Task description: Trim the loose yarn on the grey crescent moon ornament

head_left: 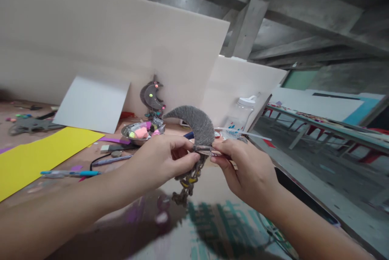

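A crescent moon (202, 124) wound in grey yarn is held up in front of me, its upper tip pointing left. My left hand (172, 158) pinches its lower end between thumb and fingers. From below that end dangles a grey-brown tassel with yellow bits (190, 180). My right hand (247, 167) grips what looks like a small pair of scissors (205, 150). Their metal blades lie across the moon's lower end, close to my left fingertips. The fingers partly hide the tool's handles.
Behind the moon stand a metal bowl of colourful bits (142, 132), a second decorated moon (152, 96) and a clear bottle (240, 114). Yellow paper (39, 158), a white card (94, 102) and a blue pen (71, 173) lie leftward. A dark flat device (306, 197) lies rightward.
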Available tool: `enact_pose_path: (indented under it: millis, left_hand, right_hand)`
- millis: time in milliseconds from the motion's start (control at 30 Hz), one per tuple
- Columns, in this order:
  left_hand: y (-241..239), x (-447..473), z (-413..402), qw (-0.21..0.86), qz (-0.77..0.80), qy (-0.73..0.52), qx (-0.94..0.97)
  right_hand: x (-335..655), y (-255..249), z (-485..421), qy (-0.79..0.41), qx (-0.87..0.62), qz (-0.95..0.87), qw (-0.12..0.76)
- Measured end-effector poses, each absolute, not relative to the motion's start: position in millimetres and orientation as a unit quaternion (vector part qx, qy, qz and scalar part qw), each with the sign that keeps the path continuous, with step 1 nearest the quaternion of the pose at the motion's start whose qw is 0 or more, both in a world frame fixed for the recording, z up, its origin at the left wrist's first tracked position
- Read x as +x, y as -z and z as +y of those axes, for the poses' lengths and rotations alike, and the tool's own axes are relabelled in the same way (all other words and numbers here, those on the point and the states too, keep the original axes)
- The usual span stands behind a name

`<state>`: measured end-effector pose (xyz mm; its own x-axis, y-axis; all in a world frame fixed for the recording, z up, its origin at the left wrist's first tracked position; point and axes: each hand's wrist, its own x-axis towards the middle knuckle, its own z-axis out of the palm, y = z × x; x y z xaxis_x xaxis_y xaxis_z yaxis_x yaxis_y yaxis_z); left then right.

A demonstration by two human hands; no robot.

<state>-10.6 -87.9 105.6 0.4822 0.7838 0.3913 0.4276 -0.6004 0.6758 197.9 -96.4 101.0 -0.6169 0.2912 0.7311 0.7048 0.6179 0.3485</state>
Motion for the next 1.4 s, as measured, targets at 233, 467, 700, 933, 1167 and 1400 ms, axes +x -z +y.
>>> enact_pose_path:
  millis: [233, 467, 700, 933, 1167, 1400]
  left_hand:
    - [-103.6, -11.9, -85.6, 0.293, 0.353, -0.358, 0.813]
    - [-102.3, -11.3, -87.6, 0.318, 0.326, -0.353, 0.817]
    - [-100.9, -11.0, -87.3, 0.301, 0.315, -0.353, 0.828]
    - [-102.7, -11.5, -85.5, 0.303, 0.290, -0.391, 0.819]
    - [-102.0, -10.9, -85.9, 0.270, 0.337, -0.396, 0.810]
    - [-97.8, -9.9, -86.3, 0.266, 0.387, -0.374, 0.800]
  right_hand:
    - [199.1, -102.7, -104.4, 0.180, -0.379, -0.817, 0.396]
    - [193.4, -116.7, -104.0, -0.057, -0.425, -0.791, 0.437]
    - [186.9, -117.0, -105.0, -0.119, -0.452, -0.779, 0.418]
    - [185.3, -116.0, -107.7, -0.160, -0.455, -0.772, 0.413]
    - [187.0, -109.8, -105.3, -0.134, -0.438, -0.787, 0.414]
    - [183.0, -105.8, -108.7, -0.132, -0.427, -0.795, 0.411]
